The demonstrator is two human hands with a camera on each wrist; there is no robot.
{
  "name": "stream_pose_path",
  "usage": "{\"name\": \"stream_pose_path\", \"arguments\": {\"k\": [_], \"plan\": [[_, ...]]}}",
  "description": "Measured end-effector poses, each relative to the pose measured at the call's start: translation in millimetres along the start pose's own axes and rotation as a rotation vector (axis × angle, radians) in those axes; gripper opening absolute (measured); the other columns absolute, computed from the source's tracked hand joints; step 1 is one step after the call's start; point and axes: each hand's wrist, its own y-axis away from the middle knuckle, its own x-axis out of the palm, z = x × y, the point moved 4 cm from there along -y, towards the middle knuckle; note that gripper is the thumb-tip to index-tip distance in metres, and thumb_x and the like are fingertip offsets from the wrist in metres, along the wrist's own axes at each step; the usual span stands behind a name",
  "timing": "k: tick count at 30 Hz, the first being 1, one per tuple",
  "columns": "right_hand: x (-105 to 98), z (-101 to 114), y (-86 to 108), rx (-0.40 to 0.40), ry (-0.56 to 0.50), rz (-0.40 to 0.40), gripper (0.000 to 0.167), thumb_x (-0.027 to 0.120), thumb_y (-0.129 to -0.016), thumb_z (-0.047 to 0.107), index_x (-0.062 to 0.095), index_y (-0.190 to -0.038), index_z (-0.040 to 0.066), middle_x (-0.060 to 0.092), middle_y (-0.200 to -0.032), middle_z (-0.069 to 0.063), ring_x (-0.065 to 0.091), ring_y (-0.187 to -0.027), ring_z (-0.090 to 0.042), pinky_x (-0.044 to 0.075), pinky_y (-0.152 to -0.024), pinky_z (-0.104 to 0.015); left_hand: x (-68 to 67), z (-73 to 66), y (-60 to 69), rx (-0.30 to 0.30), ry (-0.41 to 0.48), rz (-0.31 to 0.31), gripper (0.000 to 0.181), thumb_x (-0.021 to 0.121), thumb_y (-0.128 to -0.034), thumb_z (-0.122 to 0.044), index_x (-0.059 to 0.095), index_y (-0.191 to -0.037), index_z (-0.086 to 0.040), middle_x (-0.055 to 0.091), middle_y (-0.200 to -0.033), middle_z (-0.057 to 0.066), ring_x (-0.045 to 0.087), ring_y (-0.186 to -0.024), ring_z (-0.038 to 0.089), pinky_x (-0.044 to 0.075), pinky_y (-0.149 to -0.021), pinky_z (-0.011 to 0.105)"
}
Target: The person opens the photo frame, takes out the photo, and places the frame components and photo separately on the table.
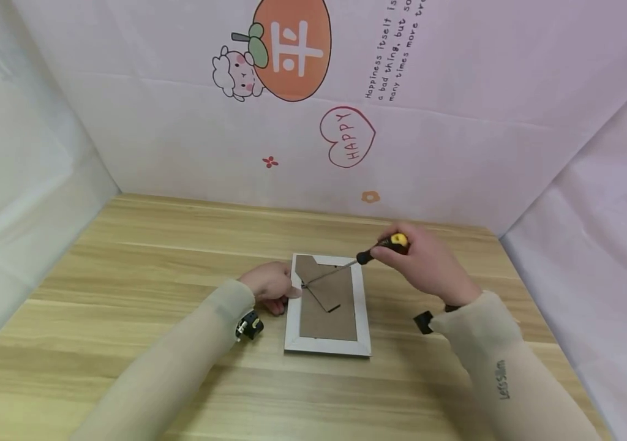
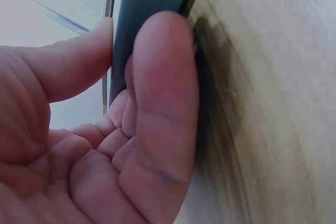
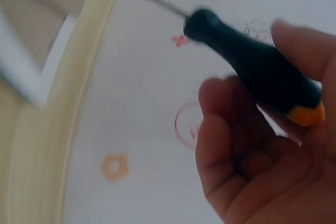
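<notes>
The left hand (image 1: 272, 283) pinches the left edge of the photo frame (image 1: 361, 306), fingers curled at its side; the raised right hand (image 1: 426, 266) grips 1 screwdriver (image 3: 257, 64), its tip at the inner left edge. The frame lies back-up on the tabletop (image 1: 126, 300), its backing board (image 1: 335, 326) in place, so the work at that edge looks unfinished.

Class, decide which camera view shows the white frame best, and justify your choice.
The head view: it shows the white frame with all four corners and its brown backing. The left wrist view shows only part of one side, close up, by the left hand; the right wrist view, only a blurred corner.
</notes>
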Motion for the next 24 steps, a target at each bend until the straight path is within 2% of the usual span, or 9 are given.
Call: {"name": "stream_pose_path", "arguments": {"k": [5,10,13,16,18,20,24], "plan": [[-3.4,-18.4,19.9,-0.055,0.118,0.023,0.032,0.074,-0.09,0.041,0.069,-0.107,0.015,0.066,-0.094,0.0,0.055,-0.076,-0.02,0.046,-0.066,-0.036,-0.8,2.0,-0.6,-0.009,0.005,-0.003,0.016,0.069,-0.0942,-0.011,0.056,-0.094,-0.003,0.058,-0.079,0.015,0.06,-0.056,0.022,0.058,-0.053,0.033],[-0.3,-31.8,37.7,-0.063,0.179,0.064,0.032,0.077,-0.088,0.039,0.071,-0.109,0.015,0.067,-0.094,0.005,0.056,-0.074,-0.015,0.047,-0.065,-0.034,-0.8,2.3,-1.8,-0.003,0.007,-0.002,0.015,0.069,-0.0943,-0.012,0.056,-0.094,-0.003,0.058,-0.079,0.015,0.061,-0.056,0.022,0.058,-0.053,0.034],[0.5,-30.6,44.1,-0.11,0.206,0.029,0.032,0.077,-0.088,0.038,0.071,-0.109,0.014,0.068,-0.094,0.005,0.055,-0.069,-0.013,0.047,-0.061,-0.032,-1.0,2.4,-1.3,0.0,0.011,-0.001,0.014,0.069,-0.0942,-0.011,0.057,-0.095,-0.004,0.058,-0.079,0.016,0.06,-0.056,0.022,0.058,-0.053,0.034],[-1.9,-23.2,49.6,-0.173,0.244,-0.043,0.033,0.076,-0.089,0.035,0.071,-0.11,0.01,0.069,-0.095,0.003,0.051,-0.063,-0.01,0.045,-0.057,-0.03,-1.7,2.7,-0.5,0.0,0.009,0.0,0.014,0.069,-0.0945,-0.011,0.057,-0.096,-0.004,0.058,-0.08,0.016,0.06,-0.057,0.023,0.058,-0.053,0.034],[-4.0,-20.0,52.3,-0.178,0.258,-0.05,0.032,0.076,-0.089,0.035,0.071,-0.109,0.01,0.069,-0.093,0.003,0.05,-0.062,-0.009,0.044,-0.055,-0.03,-2.1,2.3,0.2,0.002,0.005,0.0,0.013,0.068,-0.0949,-0.012,0.057,-0.096,-0.004,0.058,-0.08,0.016,0.06,-0.057,0.022,0.058,-0.053,0.033],[-4.3,-20.9,54.0,-0.158,0.275,-0.006,0.031,0.076,-0.09,0.035,0.071,-0.108,0.011,0.069,-0.092,0.005,0.05,-0.064,-0.009,0.044,-0.057,-0.03,-2.2,2.4,0.5,0.004,0.005,-0.003,0.013,0.068,-0.0949,-0.012,0.057,-0.096,-0.004,0.058,-0.08,0.016,0.06,-0.056,0.022,0.058,-0.053,0.033],[2.4,-37.3,58.5,-0.097,0.324,0.139,0.025,0.077,-0.089,0.034,0.071,-0.107,0.017,0.064,-0.084,0.012,0.05,-0.065,-0.008,0.044,-0.059,-0.032,-1.6,2.2,0.6,0.004,0.009,-0.006,0.015,0.069,-0.0944,-0.012,0.056,-0.094,-0.003,0.058,-0.079,0.016,0.06,-0.055,0.022,0.057,-0.052,0.033]]}}
